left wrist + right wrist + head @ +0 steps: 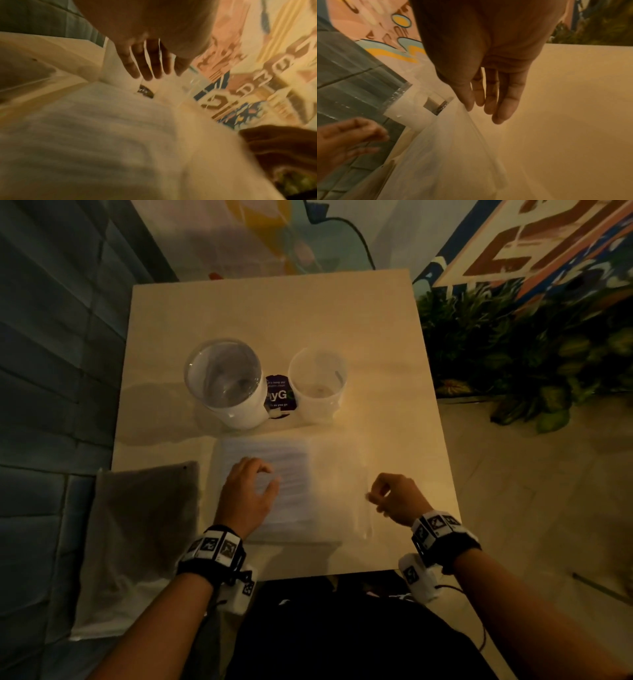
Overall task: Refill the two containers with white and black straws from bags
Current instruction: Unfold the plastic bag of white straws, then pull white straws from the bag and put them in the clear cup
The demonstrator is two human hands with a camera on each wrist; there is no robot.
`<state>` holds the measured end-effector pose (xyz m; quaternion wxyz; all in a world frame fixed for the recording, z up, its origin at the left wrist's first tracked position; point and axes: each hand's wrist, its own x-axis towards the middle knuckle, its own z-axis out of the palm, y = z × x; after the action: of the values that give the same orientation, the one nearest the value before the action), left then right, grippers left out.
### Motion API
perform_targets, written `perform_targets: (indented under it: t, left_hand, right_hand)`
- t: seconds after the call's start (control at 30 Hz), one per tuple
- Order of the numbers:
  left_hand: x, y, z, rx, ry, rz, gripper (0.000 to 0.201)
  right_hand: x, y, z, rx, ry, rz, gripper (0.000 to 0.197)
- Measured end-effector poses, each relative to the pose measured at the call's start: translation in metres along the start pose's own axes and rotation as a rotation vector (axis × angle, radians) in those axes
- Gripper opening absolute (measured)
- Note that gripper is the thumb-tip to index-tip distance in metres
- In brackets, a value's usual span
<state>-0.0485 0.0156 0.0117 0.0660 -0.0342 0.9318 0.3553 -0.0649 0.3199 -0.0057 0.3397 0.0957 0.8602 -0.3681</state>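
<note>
A clear bag of white straws [291,474] [102,135] [450,155] lies flat on the near half of the pale table [274,309]. My left hand [263,474] [149,67] rests on its left part with straight, spread fingers. At the bag's right end, my right hand [373,496] [474,105] pinches the plastic edge between thumb and forefinger. A dark bag [144,525], apparently of black straws, hangs over the table's left front corner. Behind the bags stand a wide clear container with a white base [222,381] and a smaller translucent cup [318,385]; both look empty.
A purple card [279,395] [145,92] stands between the two containers. Leafy plants [513,354] crowd the table's right side, and a grey tiled surface [51,371] runs along the left. A painted wall lies behind. The table's far half is bare.
</note>
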Motion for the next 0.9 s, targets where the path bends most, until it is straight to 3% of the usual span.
perform_targets:
  t: [0.13, 0.23, 0.3, 0.4, 0.5, 0.57, 0.63, 0.8, 0.9]
  left_hand:
    - [0.019, -0.036, 0.024, 0.398, -0.328, 0.081, 0.11]
    - [0.035, -0.056, 0.042, 0.511, -0.419, 0.098, 0.134]
    - [0.04, -0.062, 0.052, 0.543, -0.429, 0.061, 0.134]
    - [0.041, -0.065, 0.057, 0.564, -0.35, 0.069, 0.123]
    - [0.044, -0.067, 0.055, 0.521, -0.239, 0.16, 0.1]
    - [0.046, -0.07, 0.054, 0.49, -0.161, 0.234, 0.083]
    - [0.047, -0.076, 0.057, 0.464, -0.121, 0.307, 0.072]
    - [0.049, -0.087, 0.061, 0.337, -0.128, 0.386, 0.07]
    - [0.051, -0.091, 0.058, 0.3, -0.205, 0.411, 0.071]
  right_hand:
    - [0.008, 0.01, 0.005, 0.099, 0.034, 0.009, 0.012]
    - [0.02, 0.008, 0.012, 0.344, -0.011, 0.081, 0.021]
    - [0.023, -0.001, 0.014, 0.412, -0.104, 0.111, 0.013]
    - [0.026, -0.014, 0.023, 0.4, -0.206, 0.102, 0.031]
    - [0.03, -0.02, 0.036, 0.369, -0.116, 0.049, 0.034]
    - [0.032, -0.02, 0.043, 0.217, -0.006, 0.004, 0.015]
    - [0.034, -0.02, 0.049, 0.064, 0.053, 0.008, 0.022]
    - [0.036, -0.037, 0.06, 0.014, 0.053, -0.038, 0.037]
    - [0.041, -0.047, 0.072, 0.071, -0.024, 0.049, 0.05]
